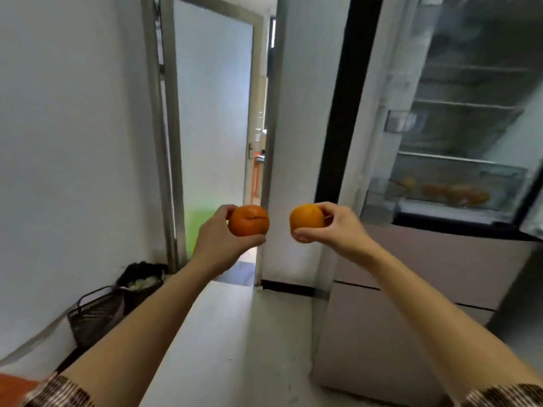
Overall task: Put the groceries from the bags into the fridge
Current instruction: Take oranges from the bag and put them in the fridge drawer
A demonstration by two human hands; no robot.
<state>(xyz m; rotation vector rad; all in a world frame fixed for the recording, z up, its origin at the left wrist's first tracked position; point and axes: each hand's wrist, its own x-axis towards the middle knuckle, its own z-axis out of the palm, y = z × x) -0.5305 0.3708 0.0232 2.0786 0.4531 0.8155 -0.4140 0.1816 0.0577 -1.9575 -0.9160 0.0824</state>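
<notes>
My left hand point(216, 236) is shut around a deep-orange orange point(249, 221), held out at chest height. My right hand point(338, 227) grips a second, lighter orange point(306, 220) just to its right; the two fruits are a short gap apart. The fridge point(411, 259) stands at the right with its upper compartment open. Inside it are wire shelves point(470, 105) and a clear crisper drawer point(458, 183) that holds several oranges point(458, 195), blurred. Both hands are left of the fridge opening, in front of a white wall pillar.
A black bin bag point(141, 277) and a dark mesh basket point(94, 315) sit on the floor against the left wall. A doorway point(217, 127) with a metal frame opens straight ahead. Closed lower fridge drawers point(426, 265) are below my right arm. Pale floor runs between wall and fridge.
</notes>
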